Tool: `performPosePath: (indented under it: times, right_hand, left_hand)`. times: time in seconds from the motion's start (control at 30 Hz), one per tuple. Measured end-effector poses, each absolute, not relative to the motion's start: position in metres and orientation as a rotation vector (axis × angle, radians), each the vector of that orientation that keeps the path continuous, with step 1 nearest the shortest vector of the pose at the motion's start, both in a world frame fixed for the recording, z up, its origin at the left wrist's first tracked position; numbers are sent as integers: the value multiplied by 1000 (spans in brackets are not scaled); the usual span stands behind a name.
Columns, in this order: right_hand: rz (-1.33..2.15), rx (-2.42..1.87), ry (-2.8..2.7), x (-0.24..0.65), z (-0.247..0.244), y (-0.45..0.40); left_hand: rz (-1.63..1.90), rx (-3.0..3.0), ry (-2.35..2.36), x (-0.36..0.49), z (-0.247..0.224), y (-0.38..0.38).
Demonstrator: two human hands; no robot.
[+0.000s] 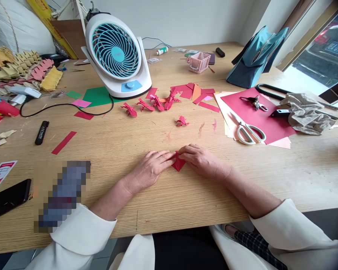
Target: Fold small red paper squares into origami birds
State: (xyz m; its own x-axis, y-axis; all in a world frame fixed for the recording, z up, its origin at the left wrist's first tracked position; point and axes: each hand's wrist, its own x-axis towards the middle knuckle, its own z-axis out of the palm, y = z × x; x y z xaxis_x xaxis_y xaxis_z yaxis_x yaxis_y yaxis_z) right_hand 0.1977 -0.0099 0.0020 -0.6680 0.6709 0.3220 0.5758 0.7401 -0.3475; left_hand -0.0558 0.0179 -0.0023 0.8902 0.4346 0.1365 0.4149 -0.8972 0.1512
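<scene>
A small folded piece of red paper (178, 164) lies on the wooden table, pointed towards me, with a crease down its middle. My left hand (155, 165) presses its fingertips on the paper's left side. From the right, my right hand (197, 159) grips the other side with bent fingers, and the two hands almost meet at the top. Their fingers hide the paper's upper edges. Just beyond them sits a small red folded paper figure (181, 120). Several similar red figures (157, 102) stand in a row farther back.
A white fan (116, 52) stands at the back left, its black cable (67, 112) curving across the table. White scissors (249, 131) rest on red sheets (242, 101) at the right. A marker (42, 132), a red strip (64, 142) and a phone (9, 198) lie left.
</scene>
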Motion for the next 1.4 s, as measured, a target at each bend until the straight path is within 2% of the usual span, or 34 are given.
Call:
performPosePath:
  times: [0.73, 1.4]
  right_hand:
    - [221, -992, -2559, 196, 4, -12]
    - [187, -967, -2634, 202, 13, -17]
  left_hand:
    - [287, 2932, 721, -48, 7, 13]
    - [154, 2988, 648, -61, 1, 15]
